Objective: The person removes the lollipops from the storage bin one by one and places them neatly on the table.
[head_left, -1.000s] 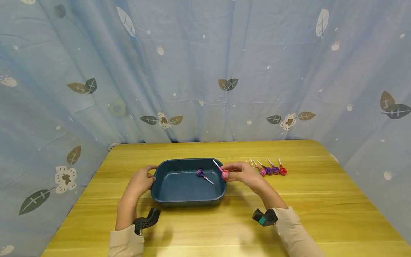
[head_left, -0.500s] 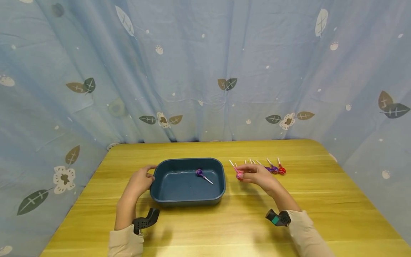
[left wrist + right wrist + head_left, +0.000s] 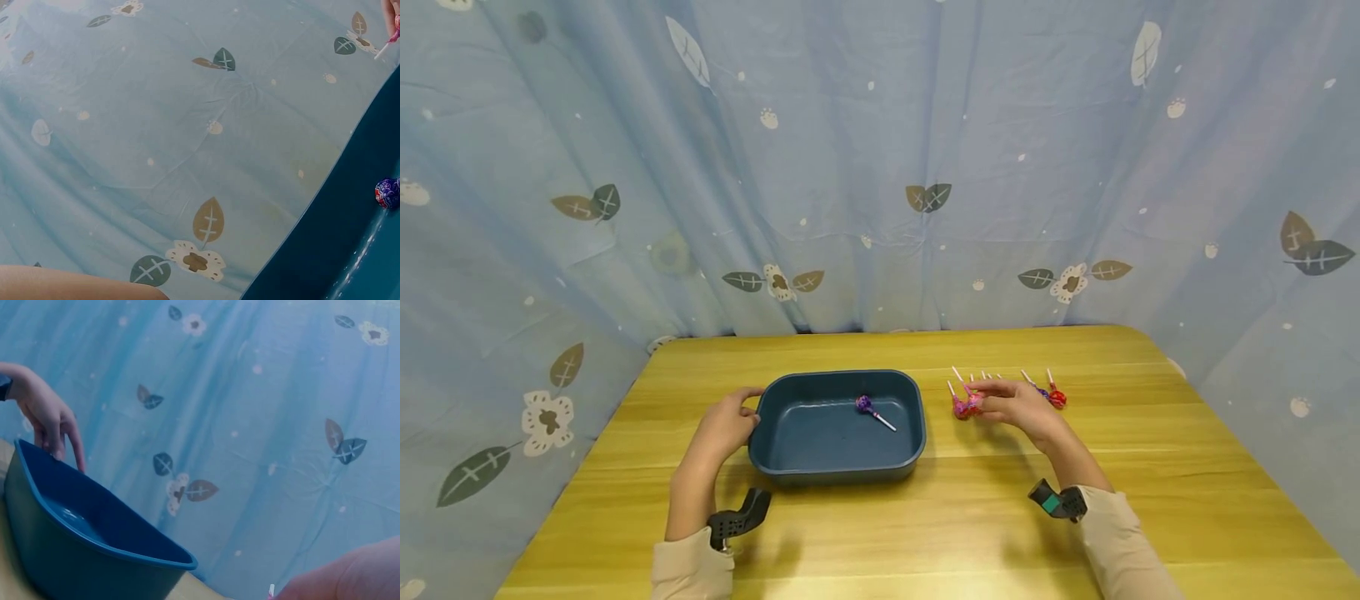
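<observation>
My left hand [image 3: 730, 427] holds the left end of a dark blue rectangular basin [image 3: 842, 476]; in the right wrist view its fingers reach over the rim. Inside the basin lies a purple-wrapped lollipop [image 3: 865, 405] with a white stick. To the right of the basin, my right hand [image 3: 1022, 410] pinches a pink lollipop [image 3: 974, 403] by its candy head, stick pointing up and left. Right beside it on the table is another pinkish-red lollipop [image 3: 959, 409]. The right hand covers part of the lollipop row behind it. The left wrist view shows the purple candy [image 3: 387, 193] too.
A red lollipop [image 3: 1057, 397] and a purple one [image 3: 1041, 392] lie right of the hand, with several white sticks showing behind its fingers. The yellow wooden table [image 3: 880, 533] ends at a blue patterned curtain [image 3: 880, 167].
My right hand has moved right, from the basin's right rim to the lollipops on the table, carrying the pink lollipop. The left hand stays at the basin.
</observation>
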Available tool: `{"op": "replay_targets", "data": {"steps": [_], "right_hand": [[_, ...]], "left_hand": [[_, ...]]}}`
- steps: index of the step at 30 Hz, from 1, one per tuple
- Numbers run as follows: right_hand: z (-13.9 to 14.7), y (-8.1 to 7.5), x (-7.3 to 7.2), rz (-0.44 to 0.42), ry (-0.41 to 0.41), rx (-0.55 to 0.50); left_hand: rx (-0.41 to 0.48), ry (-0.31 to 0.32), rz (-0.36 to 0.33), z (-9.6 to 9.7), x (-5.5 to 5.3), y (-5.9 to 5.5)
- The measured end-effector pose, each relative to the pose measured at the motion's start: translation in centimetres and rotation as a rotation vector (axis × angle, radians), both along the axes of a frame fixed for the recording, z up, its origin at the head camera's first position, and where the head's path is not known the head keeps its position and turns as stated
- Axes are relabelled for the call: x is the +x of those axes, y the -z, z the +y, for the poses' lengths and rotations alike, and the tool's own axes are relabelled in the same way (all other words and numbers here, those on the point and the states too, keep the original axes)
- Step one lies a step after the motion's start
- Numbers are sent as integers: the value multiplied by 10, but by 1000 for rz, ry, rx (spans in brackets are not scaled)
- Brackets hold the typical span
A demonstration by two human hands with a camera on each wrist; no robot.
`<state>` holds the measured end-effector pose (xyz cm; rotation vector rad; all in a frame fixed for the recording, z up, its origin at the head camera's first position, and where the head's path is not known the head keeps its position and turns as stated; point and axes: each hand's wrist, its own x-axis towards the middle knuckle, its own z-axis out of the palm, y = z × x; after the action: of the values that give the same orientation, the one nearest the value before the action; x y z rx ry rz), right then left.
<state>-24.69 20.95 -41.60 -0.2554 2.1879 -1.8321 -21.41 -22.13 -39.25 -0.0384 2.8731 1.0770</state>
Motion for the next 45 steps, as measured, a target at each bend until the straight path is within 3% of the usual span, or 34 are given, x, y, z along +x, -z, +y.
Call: {"op": "replay_targets", "data": {"steps": [12,20,29,37,45], "right_hand": [[22,4,-7,-14,65,-36],[40,-1,-6,3,70,-53],[60,-8,-6,15,147,-40],[84,-6,-5,51,265,63],[105,2,-5,42,324,158]], "left_hand": [[-17,3,1,0,-1,0],[-53,5,12,1,-2,-1],[-69,6,22,1,-1,-1],[-74,8,26,2,-1,-1],[-62,10,21,2,0,-1]]}}
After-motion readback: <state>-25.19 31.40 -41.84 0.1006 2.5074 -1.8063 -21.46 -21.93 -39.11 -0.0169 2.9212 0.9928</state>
